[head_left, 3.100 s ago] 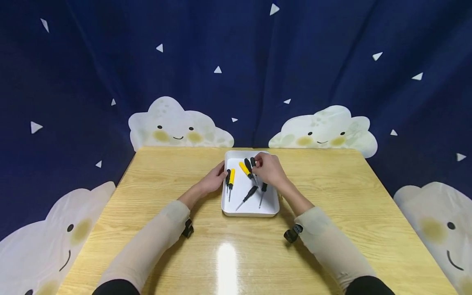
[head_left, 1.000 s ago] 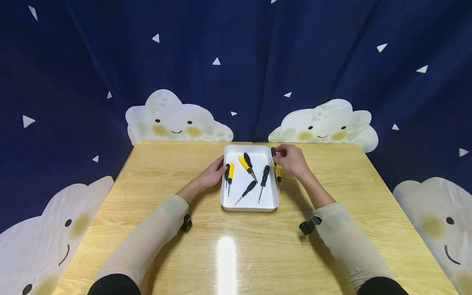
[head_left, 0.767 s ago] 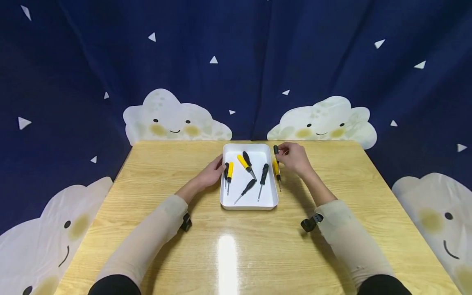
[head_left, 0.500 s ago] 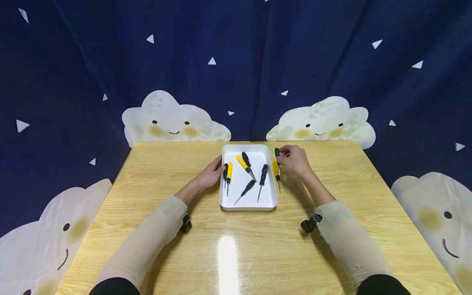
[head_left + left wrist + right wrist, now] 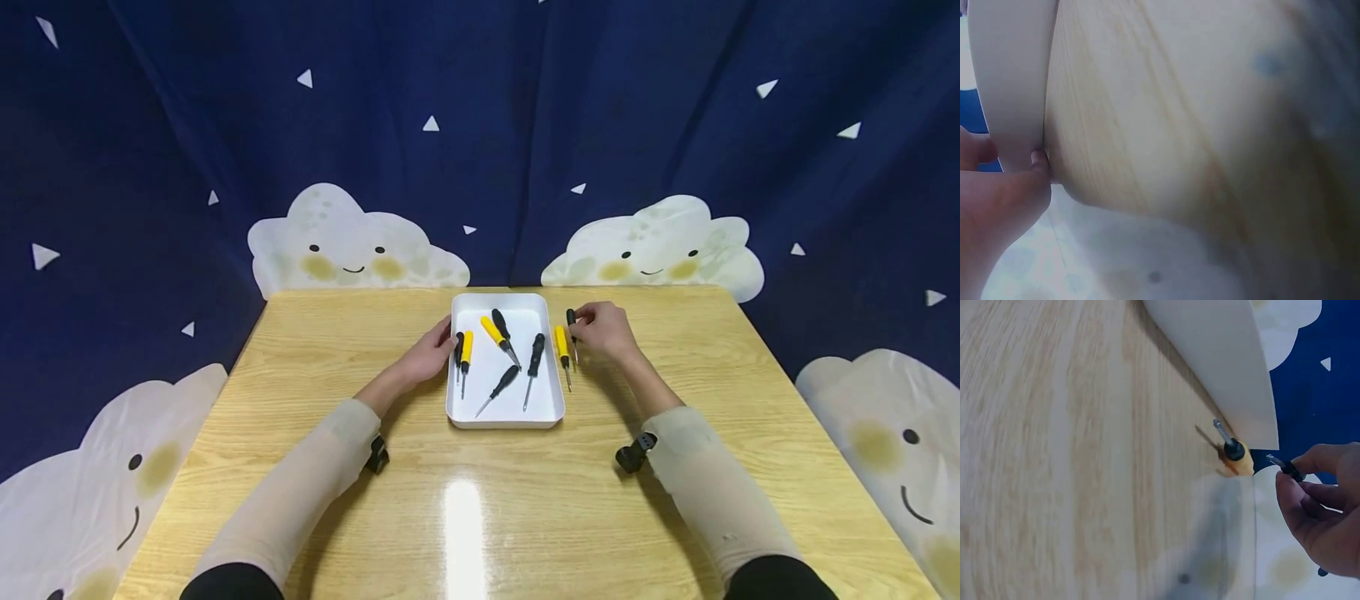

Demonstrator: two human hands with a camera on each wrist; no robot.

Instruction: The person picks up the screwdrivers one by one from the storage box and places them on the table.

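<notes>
At the left side of a white tray (image 5: 506, 423), my left hand (image 5: 429, 354) pinches the wall; in the left wrist view its fingers (image 5: 1038, 161) press the outside. The tray holds several screwdrivers, black-handled and yellow-handled, such as a black one (image 5: 537, 354) at the right and a yellow one (image 5: 467, 348) at the left. My right hand (image 5: 609, 332) pinches a black-handled screwdriver (image 5: 572, 317) right of the tray, its shaft pointing towards me. Between that screwdriver and the tray lies a yellow-handled screwdriver (image 5: 561, 340), seen tip-on (image 5: 1242, 464) in the right wrist view.
The wooden table (image 5: 337, 500) extends on every side of the tray, with its far edge close behind it. A dark blue curtain (image 5: 495, 125) with white clouds hangs behind the table. Each sleeve carries a small black wrist camera (image 5: 634, 454).
My right hand has carried the black screwdriver out of the tray to the right, then past the yellow screwdriver on the table. The left hand still holds the tray.
</notes>
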